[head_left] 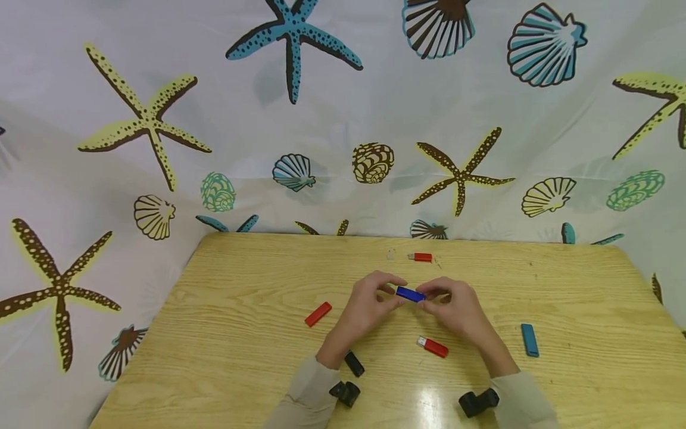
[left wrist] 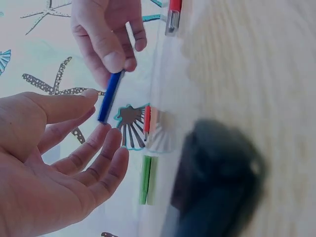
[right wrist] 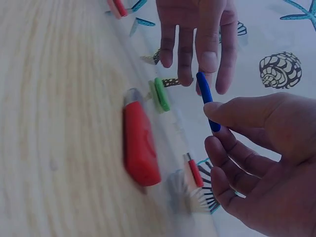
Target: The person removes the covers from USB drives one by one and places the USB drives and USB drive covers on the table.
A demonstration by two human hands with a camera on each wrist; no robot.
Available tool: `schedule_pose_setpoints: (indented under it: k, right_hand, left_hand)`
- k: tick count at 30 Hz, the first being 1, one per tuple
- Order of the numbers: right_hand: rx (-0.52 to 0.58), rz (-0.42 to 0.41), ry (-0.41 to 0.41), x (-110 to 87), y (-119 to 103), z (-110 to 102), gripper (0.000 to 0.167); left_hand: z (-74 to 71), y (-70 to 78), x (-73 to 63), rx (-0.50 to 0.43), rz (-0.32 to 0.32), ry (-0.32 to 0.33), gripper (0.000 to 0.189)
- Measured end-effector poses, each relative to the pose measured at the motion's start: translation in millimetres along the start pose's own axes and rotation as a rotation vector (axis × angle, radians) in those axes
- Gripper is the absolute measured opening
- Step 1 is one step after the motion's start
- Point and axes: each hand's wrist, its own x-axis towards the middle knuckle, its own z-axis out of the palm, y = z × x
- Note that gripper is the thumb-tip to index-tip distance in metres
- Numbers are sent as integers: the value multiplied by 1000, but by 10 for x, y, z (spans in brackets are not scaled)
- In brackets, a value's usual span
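Observation:
A blue USB stick [head_left: 410, 294] is held above the table, no metal plug showing on it. My right hand [head_left: 452, 302] pinches its right end between thumb and fingertips, as the right wrist view shows with the blue stick [right wrist: 207, 96] slanting up from the grip. At the other end is my left hand [head_left: 370, 302], its thumb and index fingertip spread apart beside the stick. In the left wrist view the left hand [left wrist: 64, 163] has loosely extended fingers, with the tips right at the stick's near end.
Below the hands lies a red USB stick [head_left: 434, 347] with its plug out; another red stick [head_left: 422, 257] lies behind them, beside a green stick [left wrist: 145, 180]. A third red stick [head_left: 318, 314] and a black stick [head_left: 354, 363] are left, a teal stick [head_left: 529, 340] right. Patterned cloth [head_left: 343, 119] hangs behind.

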Motion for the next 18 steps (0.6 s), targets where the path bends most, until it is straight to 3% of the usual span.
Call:
schedule_pose_setpoints:
  k: [7, 13, 18]
  right_hand:
    - [41, -33, -11, -25, -78, -70, 17]
    - [81, -111, -9, -43, -139, -134, 18]
    - [117, -121, -27, -64, -159, -160, 18]
  left_hand:
    - [0, 67, -8, -110, 12, -7, 28]
    - [-9, 100, 7, -205, 10, 16, 21]
    - [-16, 85, 15, -306, -10, 20, 18]
